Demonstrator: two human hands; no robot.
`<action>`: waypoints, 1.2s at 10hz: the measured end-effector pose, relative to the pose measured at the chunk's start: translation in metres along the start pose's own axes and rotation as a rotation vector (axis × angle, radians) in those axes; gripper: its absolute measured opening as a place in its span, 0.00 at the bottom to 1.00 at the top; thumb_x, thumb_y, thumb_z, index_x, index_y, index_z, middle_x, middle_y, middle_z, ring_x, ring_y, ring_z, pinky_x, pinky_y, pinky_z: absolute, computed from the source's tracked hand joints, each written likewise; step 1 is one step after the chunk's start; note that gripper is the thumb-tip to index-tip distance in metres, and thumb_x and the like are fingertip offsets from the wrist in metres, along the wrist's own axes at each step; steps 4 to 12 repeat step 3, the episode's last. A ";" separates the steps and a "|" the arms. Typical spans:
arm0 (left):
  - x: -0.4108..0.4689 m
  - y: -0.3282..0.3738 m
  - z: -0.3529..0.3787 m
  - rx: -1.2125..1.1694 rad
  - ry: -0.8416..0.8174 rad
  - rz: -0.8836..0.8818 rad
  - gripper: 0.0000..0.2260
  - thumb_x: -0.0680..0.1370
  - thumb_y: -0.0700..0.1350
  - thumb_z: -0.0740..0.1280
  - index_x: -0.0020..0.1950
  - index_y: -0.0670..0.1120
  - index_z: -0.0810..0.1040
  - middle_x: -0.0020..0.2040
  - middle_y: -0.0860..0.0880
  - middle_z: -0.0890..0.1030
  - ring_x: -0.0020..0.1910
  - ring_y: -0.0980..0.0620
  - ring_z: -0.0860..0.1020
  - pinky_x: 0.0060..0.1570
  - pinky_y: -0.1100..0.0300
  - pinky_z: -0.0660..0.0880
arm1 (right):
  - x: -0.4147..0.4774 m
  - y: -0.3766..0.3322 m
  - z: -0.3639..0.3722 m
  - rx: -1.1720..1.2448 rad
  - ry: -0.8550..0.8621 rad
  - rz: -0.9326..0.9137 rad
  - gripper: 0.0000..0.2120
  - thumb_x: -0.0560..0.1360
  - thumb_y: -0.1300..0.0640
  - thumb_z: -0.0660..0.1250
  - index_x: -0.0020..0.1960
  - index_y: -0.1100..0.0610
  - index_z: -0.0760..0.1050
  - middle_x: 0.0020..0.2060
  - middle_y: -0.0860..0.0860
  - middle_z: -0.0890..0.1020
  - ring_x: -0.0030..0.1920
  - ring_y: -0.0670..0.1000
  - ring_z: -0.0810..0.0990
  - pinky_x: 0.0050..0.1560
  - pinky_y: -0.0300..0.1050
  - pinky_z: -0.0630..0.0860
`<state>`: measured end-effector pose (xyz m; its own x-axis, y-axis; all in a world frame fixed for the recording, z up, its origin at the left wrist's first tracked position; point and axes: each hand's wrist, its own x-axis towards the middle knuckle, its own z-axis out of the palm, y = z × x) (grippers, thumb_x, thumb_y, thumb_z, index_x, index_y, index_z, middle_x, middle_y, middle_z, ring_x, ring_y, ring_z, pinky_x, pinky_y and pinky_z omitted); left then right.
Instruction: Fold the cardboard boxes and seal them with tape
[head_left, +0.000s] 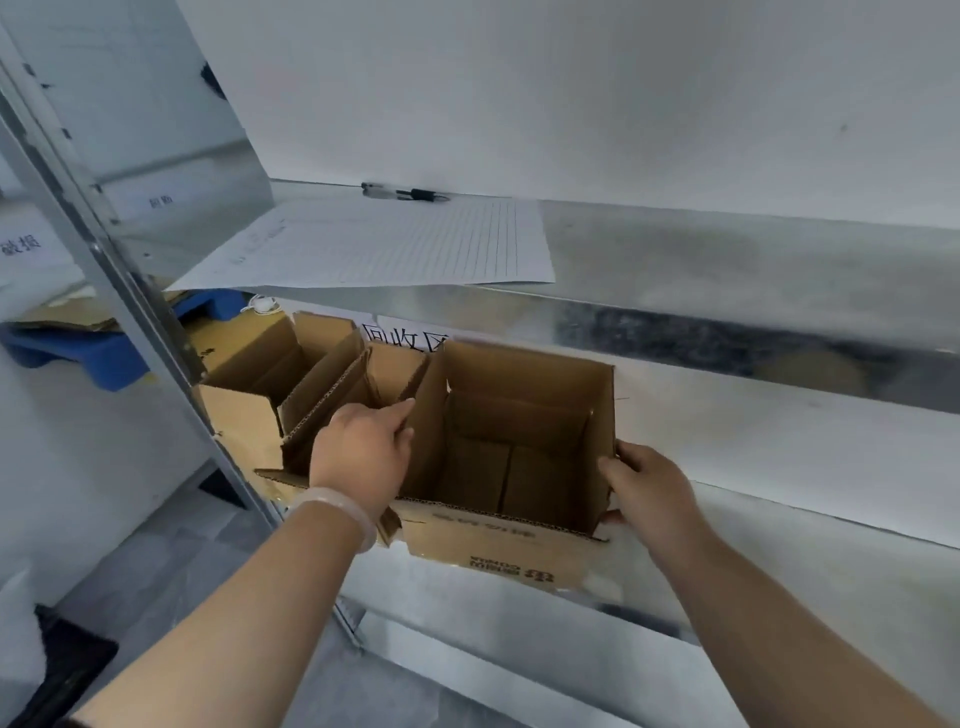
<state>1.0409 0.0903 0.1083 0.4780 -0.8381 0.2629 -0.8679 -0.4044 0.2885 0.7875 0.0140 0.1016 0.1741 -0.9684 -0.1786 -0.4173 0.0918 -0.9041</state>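
On a metal shelf (779, 467) stand two open cardboard boxes. Past the left box (249, 384), the left grip (363, 452) clasps the near box (519, 426) by its left wall, and the right grip (649, 488) clasps its right corner. I'd lift evenly, keeping the walls square.

Both hands, left hand (363, 447) and right hand (649, 488), grip an open cardboard box (519, 441) on a metal shelf (753, 441)

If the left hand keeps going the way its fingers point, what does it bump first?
The left hand would meet the big cardboard box first: its fingertips already seem to be at the upright left wall, though depth is unclear.
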 end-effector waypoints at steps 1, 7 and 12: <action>0.013 -0.014 0.002 0.114 -0.078 0.094 0.19 0.81 0.53 0.57 0.72 0.56 0.68 0.54 0.50 0.78 0.59 0.51 0.72 0.57 0.54 0.73 | -0.003 -0.004 0.020 -0.087 0.065 -0.013 0.10 0.83 0.50 0.54 0.57 0.47 0.73 0.45 0.47 0.80 0.43 0.48 0.79 0.46 0.48 0.81; 0.024 -0.025 -0.008 -0.150 -0.178 0.191 0.24 0.81 0.57 0.56 0.76 0.53 0.61 0.74 0.52 0.66 0.75 0.49 0.59 0.73 0.49 0.58 | -0.013 -0.004 0.033 -0.089 0.010 0.064 0.25 0.82 0.40 0.45 0.78 0.45 0.57 0.74 0.48 0.66 0.73 0.53 0.66 0.72 0.50 0.63; 0.024 -0.025 -0.008 -0.150 -0.178 0.191 0.24 0.81 0.57 0.56 0.76 0.53 0.61 0.74 0.52 0.66 0.75 0.49 0.59 0.73 0.49 0.58 | -0.013 -0.004 0.033 -0.089 0.010 0.064 0.25 0.82 0.40 0.45 0.78 0.45 0.57 0.74 0.48 0.66 0.73 0.53 0.66 0.72 0.50 0.63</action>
